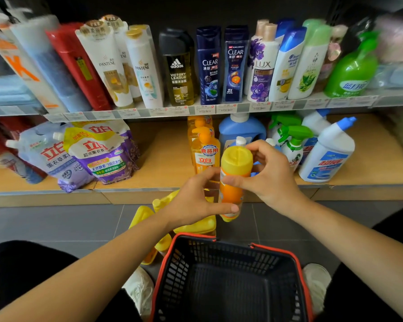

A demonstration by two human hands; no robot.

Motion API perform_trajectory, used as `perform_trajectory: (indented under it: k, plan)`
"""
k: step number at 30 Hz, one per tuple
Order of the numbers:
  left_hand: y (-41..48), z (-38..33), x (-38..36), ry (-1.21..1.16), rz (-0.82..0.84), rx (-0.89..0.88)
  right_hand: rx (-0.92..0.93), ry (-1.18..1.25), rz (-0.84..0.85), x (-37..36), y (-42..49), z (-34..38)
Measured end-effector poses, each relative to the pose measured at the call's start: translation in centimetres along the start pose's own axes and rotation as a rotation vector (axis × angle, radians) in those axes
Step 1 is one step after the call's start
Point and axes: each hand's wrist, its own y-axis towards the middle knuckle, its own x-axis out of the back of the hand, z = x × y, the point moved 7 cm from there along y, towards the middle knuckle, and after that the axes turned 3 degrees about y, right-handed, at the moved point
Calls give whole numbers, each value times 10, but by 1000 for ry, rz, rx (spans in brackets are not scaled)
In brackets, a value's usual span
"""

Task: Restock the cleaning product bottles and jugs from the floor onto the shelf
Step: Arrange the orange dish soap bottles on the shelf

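- While the orange bottle (232,194) was held nearly upright in the head view, its long axis ran top to bottom, with the yellow cap (236,158) uppermost, just in front of the lower shelf (163,159).
- The left hand (196,201) gripped the lower body from the left. The right hand (271,173) held it under the cap, thumb across the front and fingers curled behind.
- The shelf lay straight ahead of both hands, so the move looked like a short forward reach over the front lip.
- The orange pump bottles (205,154) stood just behind and to the left, and the blue jug (241,131) behind.
- Bare board showed between the pump bottles and the purple pouches (102,156), which seemed the roomiest spot.
- More yellow-capped bottles (144,216) lay on the floor under the left hand, beside the basket (196,235).
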Motion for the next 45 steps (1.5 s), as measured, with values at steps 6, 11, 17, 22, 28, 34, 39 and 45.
perform_trajectory:
  k: [6, 11, 17, 22, 28, 34, 39, 45]
  plan:
    - [-1, -12, 4, 10, -84, -112, -21, 67, 81, -9, -6, 4]
    - [-2, -8, 7, 138, -109, -124, 22, 49, 173, -11, -4, 10]
    - [-4, -9, 13, 411, -208, -179, 80, -21, 142, -8, -3, 16]
    - [-8, -18, 14, 478, -262, -297, 24, 121, 142, -4, 2, 13]
    - [-6, -13, 18, 447, -262, -276, 30, 78, 177, 0, 3, 11]
    - [-4, -8, 27, 348, -342, -205, 219, -146, 370, -11, -10, 26]
    - [-4, -8, 35, 341, -368, -195, 516, -363, 281, -9, -15, 39]
    - [-4, -5, 45, 361, -414, -166, 575, -346, 199, -6, -19, 44]
